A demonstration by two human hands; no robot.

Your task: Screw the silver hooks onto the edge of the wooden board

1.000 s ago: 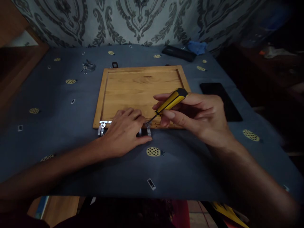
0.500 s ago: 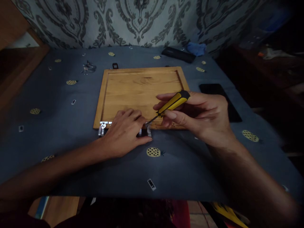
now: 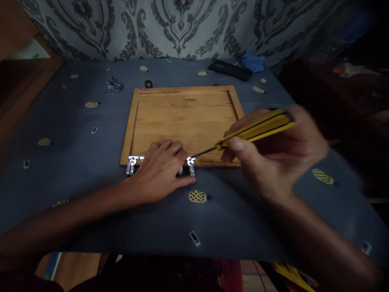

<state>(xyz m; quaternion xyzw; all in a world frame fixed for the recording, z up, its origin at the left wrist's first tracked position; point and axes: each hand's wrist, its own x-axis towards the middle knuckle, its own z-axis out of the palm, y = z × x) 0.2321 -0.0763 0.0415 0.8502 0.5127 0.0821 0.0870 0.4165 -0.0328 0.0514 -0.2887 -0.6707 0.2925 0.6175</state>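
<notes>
- Blue-grey cloth with small pineapple prints covers the table, patterned wallpaper behind it.
- Wooden panel lies flat mid-table, a metal bracket at its near edge.
- Left hand rests palm down, fingers spread, pressing on the bracket.
- Right hand, blurred, is closed round a yellow-and-black screwdriver, its tip at the bracket's right end.
- Dark remote-like object and blue rag lie by the far edge.
</notes>
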